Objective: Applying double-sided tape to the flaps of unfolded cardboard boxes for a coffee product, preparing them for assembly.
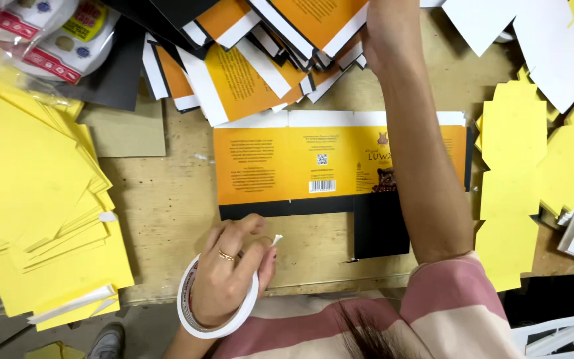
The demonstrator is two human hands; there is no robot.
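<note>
The roll of white tape (217, 299) sits gripped in the left hand (234, 272), its pinched free end just below the flat orange carton blank (287, 166). The right hand (383, 26) reaches beyond into the stacked blanks (267, 46); grip unclear. That stack looks liable to slide, and the tape end may restick

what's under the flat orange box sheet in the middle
The flat orange box sheet lies straight on the bare wooden table. The right forearm crosses over it, hiding part of its right end.
</note>
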